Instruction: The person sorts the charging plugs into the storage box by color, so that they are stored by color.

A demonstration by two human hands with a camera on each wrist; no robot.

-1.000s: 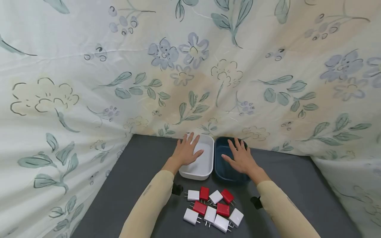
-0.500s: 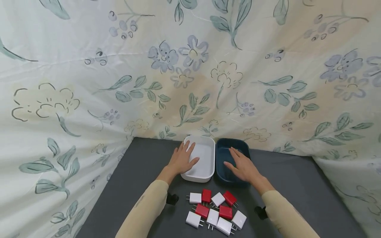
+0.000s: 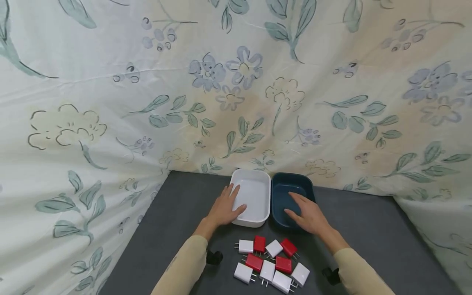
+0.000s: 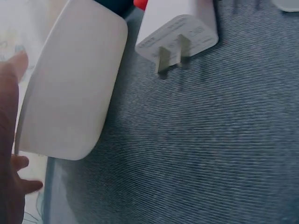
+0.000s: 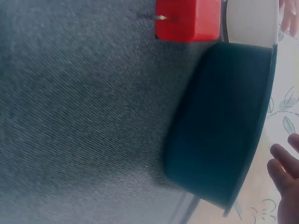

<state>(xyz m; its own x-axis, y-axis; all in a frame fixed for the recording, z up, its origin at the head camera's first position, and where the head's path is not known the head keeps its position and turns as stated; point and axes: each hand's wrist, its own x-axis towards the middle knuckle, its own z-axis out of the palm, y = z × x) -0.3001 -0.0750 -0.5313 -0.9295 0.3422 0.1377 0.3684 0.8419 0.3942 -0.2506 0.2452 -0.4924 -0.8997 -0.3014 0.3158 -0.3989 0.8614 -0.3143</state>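
My left hand point(image 3: 223, 209) hovers over the near left rim of a white rectangular dish point(image 3: 254, 196), fingers extended and holding nothing. Over the right side of a dark blue dish point(image 3: 282, 200) is my right hand point(image 3: 310, 214), its thumb apart from the fingers and nothing in its grasp. In front of both dishes lie several white and red plug-in chargers, among them a white charger point(image 3: 246, 246) and a red charger point(image 3: 259, 244). The left wrist view shows a white charger point(image 4: 180, 30) with two flat prongs; a red charger point(image 5: 189, 19) appears in the right wrist view.
The two dishes stand side by side at the back of a dark grey table point(image 3: 184, 196). A floral cloth point(image 3: 206, 110) hangs behind the table and along its sides. Dark wrist cameras sit under both sleeves.
Both hands have drawn back toward me from farther over the dishes, and the left fingers have come closer together. The head view has shifted slightly; the chargers and dishes keep their arrangement.
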